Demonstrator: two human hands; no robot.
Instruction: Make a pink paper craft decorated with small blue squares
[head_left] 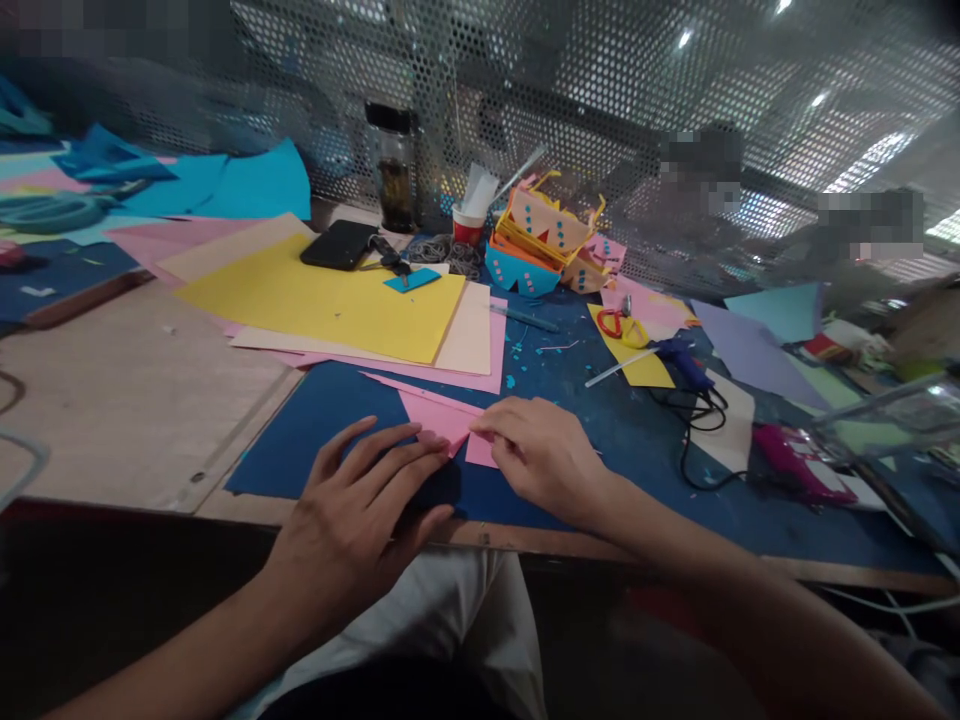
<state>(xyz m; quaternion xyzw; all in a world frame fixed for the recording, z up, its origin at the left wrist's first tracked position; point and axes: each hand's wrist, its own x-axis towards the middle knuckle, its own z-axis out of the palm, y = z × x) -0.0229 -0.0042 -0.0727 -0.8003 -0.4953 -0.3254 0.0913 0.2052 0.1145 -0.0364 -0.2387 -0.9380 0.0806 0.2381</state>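
A folded piece of pink paper (431, 410) lies on the dark blue mat (277, 455) near the table's front edge. My left hand (349, 510) rests its stretched fingers along the paper's near side, the fingertips pressing on it. At the paper's right part, my right hand (544, 455) has thumb and fingers closed on a folded edge. A V-shaped gap shows between the two parts of the paper, just left of my right fingertips. My fingers hide some of its near and right edges.
Behind my hands lie stacked yellow sheets (330, 300) with a black wallet-like object (339, 245). Decorated paper crowns (525, 245), a paper cup (468, 225) and a bottle (395, 180) stand by the mesh screen. Scissors (622, 328) and a corded glue gun (684, 362) lie right.
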